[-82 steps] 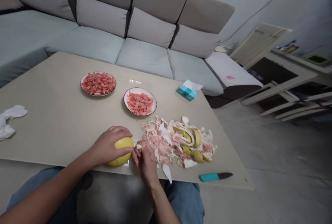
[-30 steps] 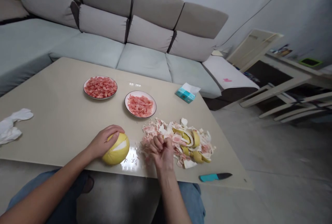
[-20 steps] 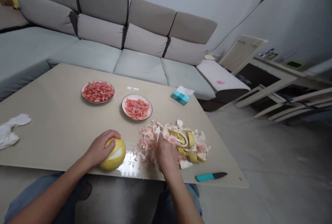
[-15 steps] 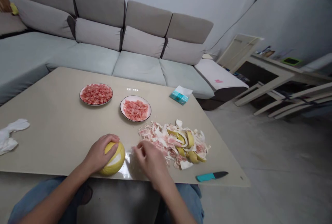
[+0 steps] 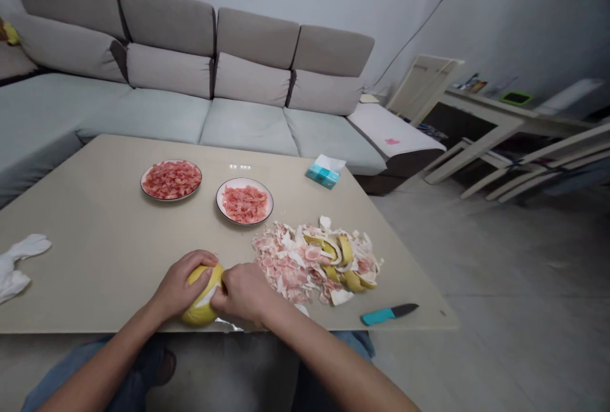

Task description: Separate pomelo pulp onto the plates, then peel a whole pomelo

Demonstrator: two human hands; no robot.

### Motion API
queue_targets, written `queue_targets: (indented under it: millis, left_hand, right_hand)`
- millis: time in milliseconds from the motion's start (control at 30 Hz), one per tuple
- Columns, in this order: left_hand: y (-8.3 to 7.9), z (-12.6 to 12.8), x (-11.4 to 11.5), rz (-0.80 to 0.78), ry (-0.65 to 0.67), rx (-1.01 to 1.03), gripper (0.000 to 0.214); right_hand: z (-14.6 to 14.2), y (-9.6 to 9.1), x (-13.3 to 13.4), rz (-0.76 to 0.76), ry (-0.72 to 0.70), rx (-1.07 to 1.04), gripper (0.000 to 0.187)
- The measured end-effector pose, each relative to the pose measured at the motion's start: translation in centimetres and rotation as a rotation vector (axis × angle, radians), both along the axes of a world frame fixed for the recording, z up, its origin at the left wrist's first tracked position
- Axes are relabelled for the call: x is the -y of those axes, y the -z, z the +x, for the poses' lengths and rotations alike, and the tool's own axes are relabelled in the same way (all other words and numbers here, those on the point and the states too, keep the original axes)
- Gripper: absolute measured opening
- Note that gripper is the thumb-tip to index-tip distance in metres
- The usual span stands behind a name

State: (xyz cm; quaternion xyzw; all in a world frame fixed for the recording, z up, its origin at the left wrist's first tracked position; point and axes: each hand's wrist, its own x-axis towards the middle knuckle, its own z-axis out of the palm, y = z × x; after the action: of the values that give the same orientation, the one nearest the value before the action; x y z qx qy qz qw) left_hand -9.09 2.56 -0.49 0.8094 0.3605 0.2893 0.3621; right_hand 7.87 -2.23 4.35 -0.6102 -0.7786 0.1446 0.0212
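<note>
Pale table spans the lower left and centre of the frame; its tabletop (image 5: 105,240) carries everything I'm handling. Heap of peelings (image 5: 309,266), pink skins and yellow rind, sprawls right of centre, just beyond my right wrist. Upper left of centre: farther plate (image 5: 144,184) and nearer plate (image 5: 221,201), both bearing pink pieces, neither within my grip.

Left hand (image 5: 179,285), lower left of centre: cupped wide round the fruit's upper left side, fingers over the top, thumb laid across the front. Firm hold, as I judge it. Right hand (image 5: 244,288): comes in from the lower right, curled, knuckles up, thumb side against the fruit. Fingertips hidden; cannot tell whether they pinch any rind.

Yellow fruit (image 5: 199,314) sits between the two, near the table's front edge. Both hands touch it, so neither is nearer. Roundish, no clear long axis.

Knife (image 5: 388,314), lower right, well apart from both hands, blade pointing right. Smallest: bare white strip (image 5: 206,297) on the fruit, slanting up to the right, its upper end meeting my right thumb.
</note>
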Motion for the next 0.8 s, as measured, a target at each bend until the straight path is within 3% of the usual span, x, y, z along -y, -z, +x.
queue_targets:
  millis: [67, 167, 233, 300, 400, 500, 667, 800]
  left_hand:
    - [0.0, 0.0, 0.0, -0.005, -0.013, 0.017, 0.017]
    - [0.1, -0.2, 0.1, -0.012, -0.030, 0.041, 0.018]
    - [0.1, -0.4, 0.2, -0.018, -0.033, 0.061, 0.019]
    - [0.2, -0.7, 0.2, -0.032, -0.037, 0.085, 0.020]
    - [0.3, -1.2, 0.2, -0.049, -0.039, 0.110, 0.021]
    - [0.4, -1.6, 0.2, -0.051, -0.028, 0.129, 0.020]
    - [0.4, -1.5, 0.4, -0.041, -0.006, 0.130, 0.018]
    - [0.4, -1.2, 0.4, -0.030, 0.025, 0.119, 0.020]
  right_hand:
    - [0.0, 0.8, 0.5, 0.038, 0.077, -0.116, 0.027]
    - [0.3, 2.9, 1.3, -0.021, 0.266, -0.665, 0.017]
    - [0.2, 4.6, 1.5, -0.136, 0.339, -1.018, 0.025]
    - [0.0, 5.9, 1.4, -0.186, 0.360, -1.156, 0.031]
    - [0.7, 6.9, 0.9, -0.128, 0.412, -1.235, 0.035]
    - [3.3, 6.8, 0.3, -0.024, 0.496, -1.243, 0.038]
    - [7.8, 5.3, 0.6, 0.076, 0.624, -0.992, 0.037]
    - [6.8, 3.8, 1.6, 0.114, 0.634, -0.795, 0.030]
